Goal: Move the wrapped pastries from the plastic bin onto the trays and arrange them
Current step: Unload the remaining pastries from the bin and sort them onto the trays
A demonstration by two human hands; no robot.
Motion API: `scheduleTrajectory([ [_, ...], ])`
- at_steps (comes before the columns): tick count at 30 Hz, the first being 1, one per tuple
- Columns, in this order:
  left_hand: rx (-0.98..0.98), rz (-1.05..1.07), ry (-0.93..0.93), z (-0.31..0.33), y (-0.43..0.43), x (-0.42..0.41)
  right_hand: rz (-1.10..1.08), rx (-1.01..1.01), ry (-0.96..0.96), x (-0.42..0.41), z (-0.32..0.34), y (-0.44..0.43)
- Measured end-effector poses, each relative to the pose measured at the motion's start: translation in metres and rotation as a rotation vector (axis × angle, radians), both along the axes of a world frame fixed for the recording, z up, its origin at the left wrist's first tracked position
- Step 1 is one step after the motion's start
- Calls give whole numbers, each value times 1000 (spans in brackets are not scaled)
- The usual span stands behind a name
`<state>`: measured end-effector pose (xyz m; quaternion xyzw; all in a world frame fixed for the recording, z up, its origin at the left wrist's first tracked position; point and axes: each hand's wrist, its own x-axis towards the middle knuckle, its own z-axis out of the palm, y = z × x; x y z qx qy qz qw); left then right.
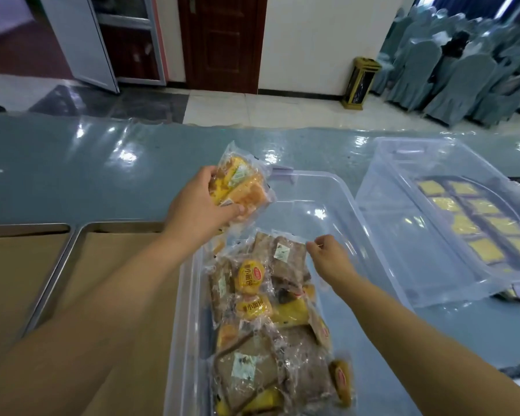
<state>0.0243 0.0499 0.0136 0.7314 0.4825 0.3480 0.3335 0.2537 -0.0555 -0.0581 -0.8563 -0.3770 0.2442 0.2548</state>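
In the centre of the frame the left hand point(198, 205) is raised over the far left corner of the clear plastic bin point(339, 190). Its fingers point(234, 210) are curled round a bundle of yellow wrapped pastries point(240, 187), which hangs above the bin's rim.

Lower and to the right, the right hand point(330, 259) reaches into the bin. Its thumb and forefinger pinch the clear wrapper edge of a brown pastry point(285, 259) at the top of the pile point(261, 325). That pile of brown and yellow packets lies along the bin's left wall, from mid-frame down to the bottom edge. In the bin's upper right half the blue bench point(87, 175) shows through the floor.

At lower left two metal trays point(81, 235) sit side by side, rims nearly touching, with brown paper lining showing across both. The nearer tray's right edge passes under the left forearm, just beside the bin's left wall.

At right a second clear bin point(418, 241) lies tilted over a dark tray of yellow pastries point(475, 223). A narrow strip of bench runs between the two bins. The bench carries a glossy clear sheet, and its far edge crosses the upper third of the frame, with tiled floor beyond.
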Motion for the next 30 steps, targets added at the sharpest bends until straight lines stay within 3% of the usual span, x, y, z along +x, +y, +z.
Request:
scheduleTrajectory([
  [5, 12, -45, 24, -12, 4, 3, 102, -194, -10, -10, -39, 10],
  [10, 3, 2, -40, -18, 6, 1, -15, -120, -26, -22, -58, 20],
  [13, 21, 29, -40, -22, 7, 0, 41, -17, -29, -24, -61, 27],
  [18, 75, 37, 4, -25, 8, 1, 299, -40, -236, -15, -64, 49],
  [22, 97, 30, 32, -28, 10, 1, 334, -176, -190, -7, -64, 57],
  [27, 109, 25, 69, -26, 9, 3, 366, -332, -460, -8, -61, 53],
  [30, 139, 31, 117, -25, 7, 5, 326, -334, -461, -8, -56, 48],
])
